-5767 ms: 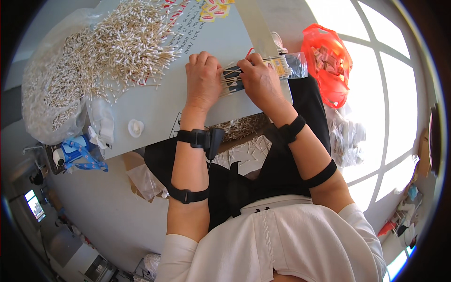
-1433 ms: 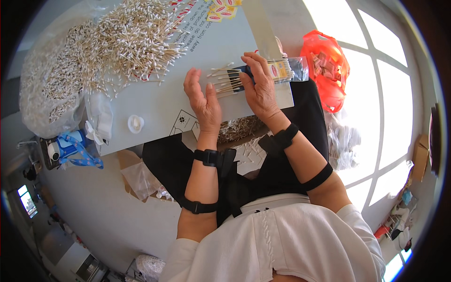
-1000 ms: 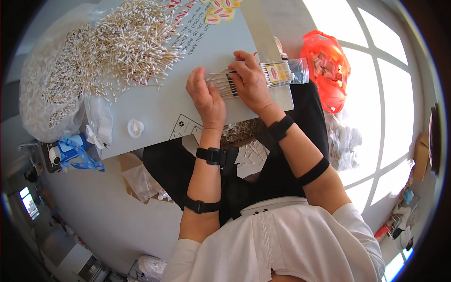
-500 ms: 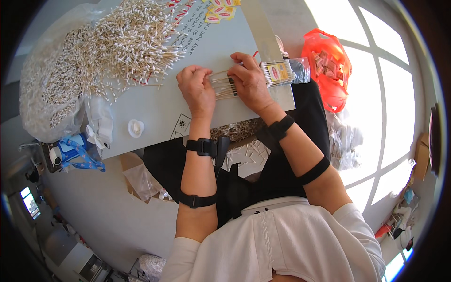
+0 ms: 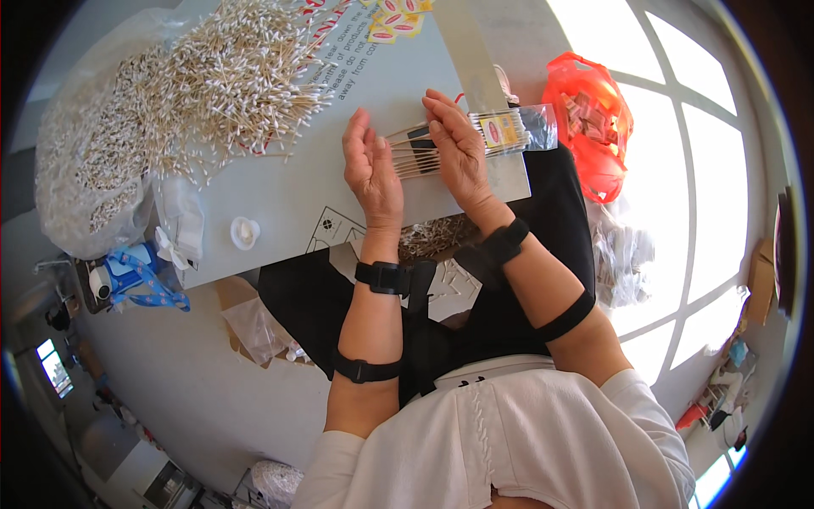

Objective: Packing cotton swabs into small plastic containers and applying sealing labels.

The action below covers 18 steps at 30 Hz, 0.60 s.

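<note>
A flat bundle of cotton swabs [image 5: 415,161] lies on the grey table between my hands. Its far right end sits in a clear plastic bag [image 5: 541,127] with a yellow and red label [image 5: 498,131]. My left hand [image 5: 373,174] stands on edge by the bundle's left ends, fingers stretched up, thumb near the swabs. Across the bundle, just left of the bag, rests my right hand [image 5: 460,153], fingers extended and a little curved. A dark flat piece [image 5: 421,146] shows among the swabs; what it is I cannot make out. Neither hand is closed on anything.
A large heap of loose swabs [image 5: 246,76] spills from a clear sack [image 5: 64,170] at the left. Yellow labels [image 5: 398,19] lie at the far side. A small white dish [image 5: 245,232] stands near the front edge. Beyond the right edge is a red bag [image 5: 598,174].
My left hand has moved right toward the swabs and its bent fingers have straightened. My right hand's fingers have uncurled and lie closer to the bag. The bag has barely shifted.
</note>
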Tool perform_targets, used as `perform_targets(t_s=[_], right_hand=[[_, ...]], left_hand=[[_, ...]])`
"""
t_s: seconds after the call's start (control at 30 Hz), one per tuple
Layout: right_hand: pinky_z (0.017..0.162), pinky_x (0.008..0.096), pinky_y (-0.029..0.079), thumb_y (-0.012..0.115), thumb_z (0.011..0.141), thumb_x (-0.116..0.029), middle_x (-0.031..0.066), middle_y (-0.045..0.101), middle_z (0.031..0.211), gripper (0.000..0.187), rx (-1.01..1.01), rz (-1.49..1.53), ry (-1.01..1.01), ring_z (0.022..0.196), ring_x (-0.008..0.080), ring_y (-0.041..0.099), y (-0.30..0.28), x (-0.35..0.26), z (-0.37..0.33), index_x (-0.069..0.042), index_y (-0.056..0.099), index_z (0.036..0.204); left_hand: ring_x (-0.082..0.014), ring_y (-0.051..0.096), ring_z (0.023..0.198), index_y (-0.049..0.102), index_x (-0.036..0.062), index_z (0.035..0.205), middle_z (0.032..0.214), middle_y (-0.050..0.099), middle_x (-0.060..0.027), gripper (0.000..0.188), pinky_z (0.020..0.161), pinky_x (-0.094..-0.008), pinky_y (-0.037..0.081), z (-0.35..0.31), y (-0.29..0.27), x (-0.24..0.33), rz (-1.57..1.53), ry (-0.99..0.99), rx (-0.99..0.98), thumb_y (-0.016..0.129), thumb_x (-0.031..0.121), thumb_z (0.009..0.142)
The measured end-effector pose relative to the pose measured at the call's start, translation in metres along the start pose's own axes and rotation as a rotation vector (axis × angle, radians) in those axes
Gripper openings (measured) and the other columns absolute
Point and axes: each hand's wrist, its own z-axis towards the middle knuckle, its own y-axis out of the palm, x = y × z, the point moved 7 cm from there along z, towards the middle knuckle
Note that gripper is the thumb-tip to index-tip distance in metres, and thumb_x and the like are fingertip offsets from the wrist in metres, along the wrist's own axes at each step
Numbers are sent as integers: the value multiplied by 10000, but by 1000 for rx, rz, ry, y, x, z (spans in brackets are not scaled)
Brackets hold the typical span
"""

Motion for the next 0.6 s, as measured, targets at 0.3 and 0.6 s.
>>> perform_targets(t_s=[0.3, 0.6], right_hand=[[798, 378, 513, 648, 788, 49, 137, 596, 1057, 130, -94, -429, -91, 935, 328, 613, -9, -13, 5, 6, 627, 908], [760, 418, 508, 605, 765, 88, 152, 569, 965, 164, -52, -463, -138, 885, 370, 594, -8, -16, 4, -7, 590, 897]], left_hand=[[-270, 536, 948, 658, 83, 808, 912, 558, -44, 185, 818, -400, 430, 20, 12, 42, 966, 401, -331, 754, -4, 676], [-268, 527, 916, 617, 81, 777, 884, 547, -35, 145, 789, -402, 414, 21, 23, 36, 1050, 431, -487, 720, -3, 720]])
